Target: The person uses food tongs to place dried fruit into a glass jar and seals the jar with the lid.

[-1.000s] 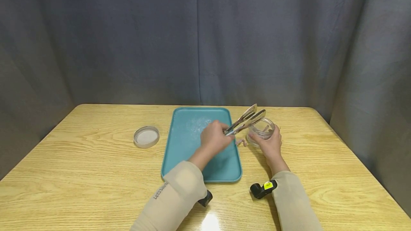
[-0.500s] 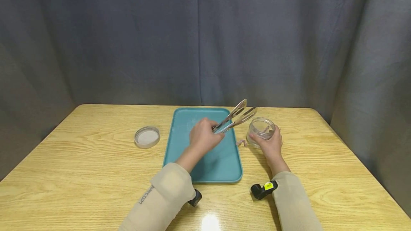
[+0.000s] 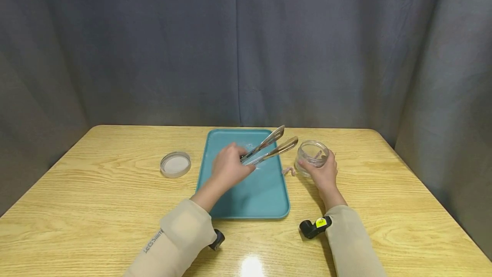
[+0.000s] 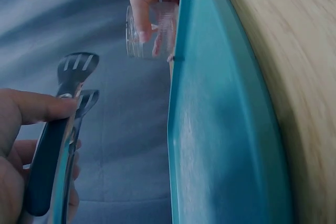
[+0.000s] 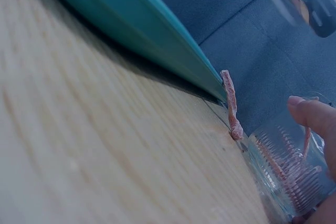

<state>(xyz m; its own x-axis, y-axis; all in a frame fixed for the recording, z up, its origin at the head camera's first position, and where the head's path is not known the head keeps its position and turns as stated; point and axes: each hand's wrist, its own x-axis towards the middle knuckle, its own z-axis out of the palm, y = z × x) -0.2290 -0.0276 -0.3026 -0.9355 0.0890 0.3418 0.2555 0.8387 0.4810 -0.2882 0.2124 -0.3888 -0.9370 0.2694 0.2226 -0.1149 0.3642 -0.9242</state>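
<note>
My left hand (image 3: pixel 229 166) grips metal serving tongs (image 3: pixel 277 150) above the teal tray (image 3: pixel 255 195). Slotted tips, spread apart with nothing between them, point right; a dark handle (image 4: pixel 44 169) shows in the left wrist view. To the tray's right, my right hand (image 3: pixel 324 176) holds a clear glass jar (image 3: pixel 302 168) upright on the table, thumb on its near side. Some pinkish strips lie inside the jar. One bent, pinkish, powder-dusted strip (image 5: pixel 231 106) leans on the tray's right rim, its lower end near the jar's base.
An upturned round lid (image 3: pixel 175 164) lies left of the tray on the wooden table (image 3: pixel 96 191). White powder marks the tray's far part. A grey-blue curtain (image 3: pixel 161 54) hangs behind the table and along both sides.
My left hand has drawn the tongs leftward, from over the jar's mouth to above the tray. The right hand, the jar and the loose strip have stayed put.
</note>
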